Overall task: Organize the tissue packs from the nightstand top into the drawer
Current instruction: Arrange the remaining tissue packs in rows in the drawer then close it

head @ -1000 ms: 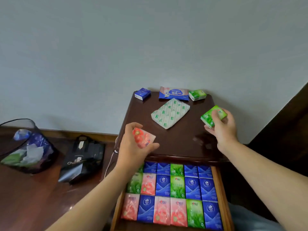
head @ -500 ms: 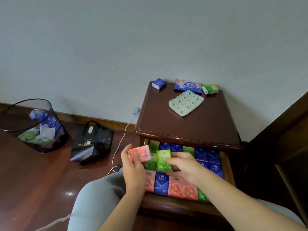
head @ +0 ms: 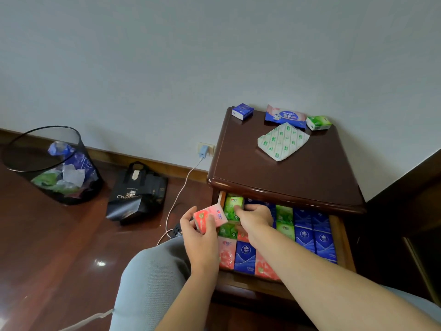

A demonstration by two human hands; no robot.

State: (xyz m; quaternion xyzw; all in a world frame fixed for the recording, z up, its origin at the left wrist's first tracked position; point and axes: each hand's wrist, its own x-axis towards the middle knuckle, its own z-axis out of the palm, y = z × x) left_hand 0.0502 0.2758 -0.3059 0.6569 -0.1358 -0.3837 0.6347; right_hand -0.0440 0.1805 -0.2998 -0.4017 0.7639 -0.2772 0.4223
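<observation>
The dark wooden nightstand has its drawer pulled out, filled with rows of pink, blue and green tissue packs. My left hand grips a pink tissue pack just left of the drawer. My right hand reaches into the drawer's back left corner and holds a green tissue pack there. On the nightstand top lie a small blue pack, a blue and pink wipes pack, a small green pack and a flat white pack with green print.
A black mesh waste bin with crumpled wrappers stands on the wooden floor at the left. A black shopping bag lies beside it. A white charger cable runs from a wall socket down to the floor. My grey-trousered knee is in front.
Both hands came down from the nightstand top to the drawer. The right hand carried the green pack into the back left corner. The left hand still holds the pink pack.
</observation>
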